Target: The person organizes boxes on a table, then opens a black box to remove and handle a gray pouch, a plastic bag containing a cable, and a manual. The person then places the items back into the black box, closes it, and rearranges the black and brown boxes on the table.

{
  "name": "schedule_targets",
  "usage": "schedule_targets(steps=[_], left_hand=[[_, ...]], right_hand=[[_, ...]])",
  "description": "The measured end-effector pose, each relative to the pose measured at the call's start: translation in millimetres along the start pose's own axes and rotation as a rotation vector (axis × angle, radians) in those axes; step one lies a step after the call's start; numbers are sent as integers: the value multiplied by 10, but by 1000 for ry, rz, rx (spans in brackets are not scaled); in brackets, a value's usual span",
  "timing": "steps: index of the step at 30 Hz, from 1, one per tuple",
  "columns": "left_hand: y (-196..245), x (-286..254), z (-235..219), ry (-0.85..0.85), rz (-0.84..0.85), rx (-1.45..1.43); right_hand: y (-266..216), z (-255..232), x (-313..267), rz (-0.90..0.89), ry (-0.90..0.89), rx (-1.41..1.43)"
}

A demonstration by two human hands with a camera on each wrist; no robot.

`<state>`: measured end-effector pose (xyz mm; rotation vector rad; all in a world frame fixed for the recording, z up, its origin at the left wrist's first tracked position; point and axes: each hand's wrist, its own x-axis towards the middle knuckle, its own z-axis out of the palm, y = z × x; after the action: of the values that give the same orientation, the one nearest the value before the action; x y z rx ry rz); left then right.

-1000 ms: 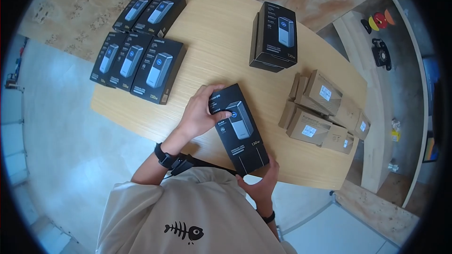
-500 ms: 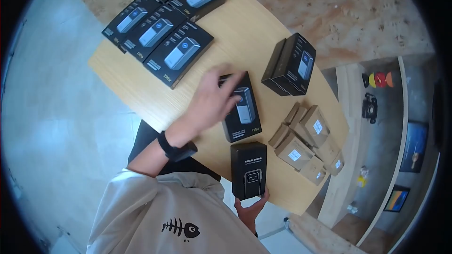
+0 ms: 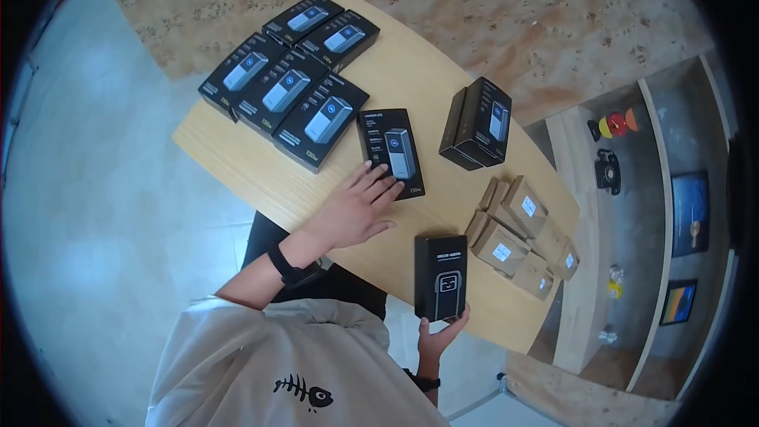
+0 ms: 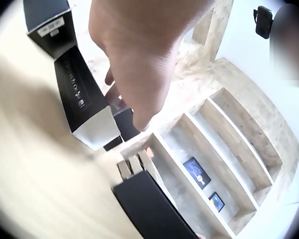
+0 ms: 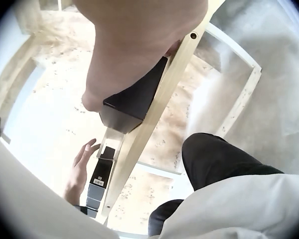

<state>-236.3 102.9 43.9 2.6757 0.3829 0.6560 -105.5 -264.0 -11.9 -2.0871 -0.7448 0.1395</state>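
Note:
My left hand (image 3: 352, 209) lies with spread, fairly straight fingers on the lower part of a printed black box (image 3: 379, 138), which is flat on the table. Its thumb points off to the side. The right hand (image 3: 441, 338) holds the near end of a plainer black box (image 3: 440, 277) with a line-drawn face, its thumb and fingers around the edges. In the right wrist view that box (image 5: 132, 99) is partly hidden by the right hand (image 5: 139, 45). The left wrist view shows it (image 4: 154, 209) below the left hand (image 4: 139, 69).
Several printed black boxes (image 3: 324, 122) stand together at the table's far left. Two more (image 3: 494, 122) are at the right rear. Several brown cartons (image 3: 500, 249) lie near the right edge. Beyond the table (image 3: 229, 154) is a shelf unit (image 3: 581, 253).
The two black boxes have come apart; the plainer one is now in my right hand. My left hand has let go of the printed box's upper part and rests lower on it.

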Motion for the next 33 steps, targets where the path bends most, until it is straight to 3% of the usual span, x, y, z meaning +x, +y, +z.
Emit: schedule_targets(steps=[5, 12, 19, 21, 24, 27, 31, 33], left_hand=[[-139, -137, -23, -19, -81, 45], [-381, -60, 83, -28, -38, 135], [-518, 517, -78, 96, -297, 37], [-460, 502, -115, 10, -198, -94], [-405, 327, -76, -97, -83, -87], [-443, 366, 93, 4, -181, 18], [-369, 462, -9, 89, -253, 45], [-318, 282, -131, -52, -217, -140]], right_hand=[[-39, 237, -66, -13, 176, -47], [-166, 383, -24, 40, 203, -27], [-418, 677, 147, 129, 237, 120], [-431, 730, 182, 26, 188, 55], [-485, 769, 192, 19, 166, 40], [-510, 797, 161, 104, 169, 93], [-592, 806, 228, 79, 132, 125], [-551, 764, 239, 72, 37, -12]])
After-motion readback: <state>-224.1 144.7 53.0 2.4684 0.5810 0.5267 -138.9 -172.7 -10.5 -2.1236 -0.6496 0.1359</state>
